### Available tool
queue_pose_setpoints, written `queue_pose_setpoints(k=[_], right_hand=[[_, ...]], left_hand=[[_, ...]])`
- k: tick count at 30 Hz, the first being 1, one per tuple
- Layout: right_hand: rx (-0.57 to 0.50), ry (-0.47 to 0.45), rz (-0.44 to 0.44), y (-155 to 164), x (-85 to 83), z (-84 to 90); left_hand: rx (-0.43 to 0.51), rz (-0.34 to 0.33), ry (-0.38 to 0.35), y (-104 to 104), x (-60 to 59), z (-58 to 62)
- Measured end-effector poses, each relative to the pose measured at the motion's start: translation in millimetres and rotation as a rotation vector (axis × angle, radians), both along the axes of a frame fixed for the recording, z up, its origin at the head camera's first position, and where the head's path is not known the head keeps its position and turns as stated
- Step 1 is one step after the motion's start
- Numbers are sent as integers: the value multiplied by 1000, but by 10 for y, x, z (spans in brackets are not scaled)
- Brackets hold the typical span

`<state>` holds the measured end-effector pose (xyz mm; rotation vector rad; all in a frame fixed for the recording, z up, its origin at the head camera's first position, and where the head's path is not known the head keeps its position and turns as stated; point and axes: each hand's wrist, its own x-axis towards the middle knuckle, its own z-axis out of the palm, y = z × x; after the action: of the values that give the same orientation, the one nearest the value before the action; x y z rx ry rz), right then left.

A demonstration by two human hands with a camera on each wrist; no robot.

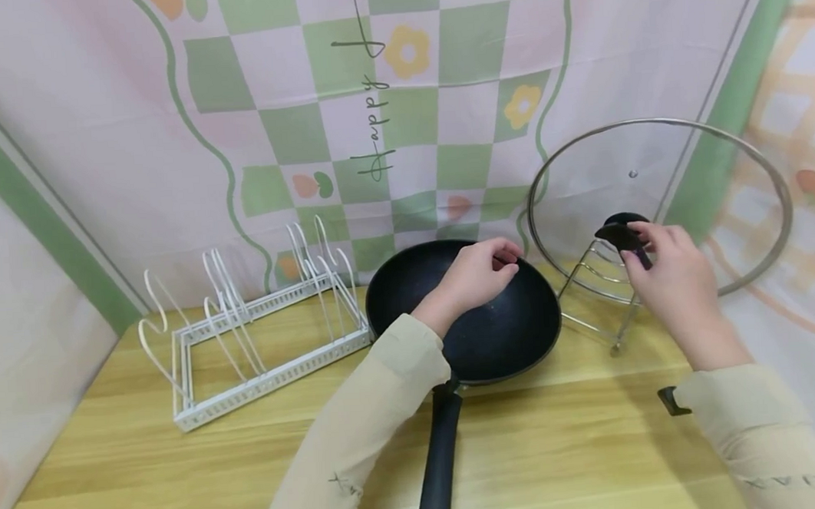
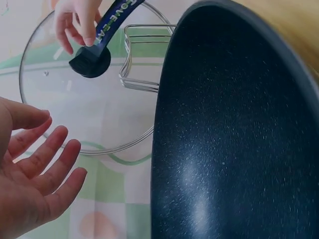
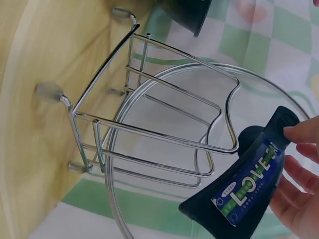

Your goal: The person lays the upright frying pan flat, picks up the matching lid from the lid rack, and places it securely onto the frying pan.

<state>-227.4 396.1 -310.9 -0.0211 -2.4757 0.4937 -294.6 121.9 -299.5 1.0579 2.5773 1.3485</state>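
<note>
Head view shows the right hand [image 1: 664,268] pinching the black handle [image 1: 624,235] of a glass lid [image 1: 656,195], which stands upright against a wire stand [image 1: 599,290] at the back right of the tabletop [image 1: 569,430]. Fingers loose and holding nothing, the left hand [image 1: 474,274] hovers over the black frying pan [image 1: 484,331]. To the left sits a white rack [image 1: 245,332]
</note>
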Motion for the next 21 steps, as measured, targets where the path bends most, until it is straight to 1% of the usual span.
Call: queue_pose_setpoints(k=[3,6,10,14,17,21], right_hand=[[-9,10,-9,19,-47,-9],[-23,10,-23,28,-78,1],[-40,-42,-36,41,-94,28],[-3,-94,-23,52,-130,61],[26,-117,-8,72,-155,89],[23,-162,-8,103,-161,129]], left_hand=[[14,8,-13,79,-42,-4],[51,9,-57,167,-78,-18],[86,13,-121,290,-107,-62],[80,25,-132,395,-141,-127],[54,34,-129,467,-162,-182],[17,22,-144,566,-161,-242]])
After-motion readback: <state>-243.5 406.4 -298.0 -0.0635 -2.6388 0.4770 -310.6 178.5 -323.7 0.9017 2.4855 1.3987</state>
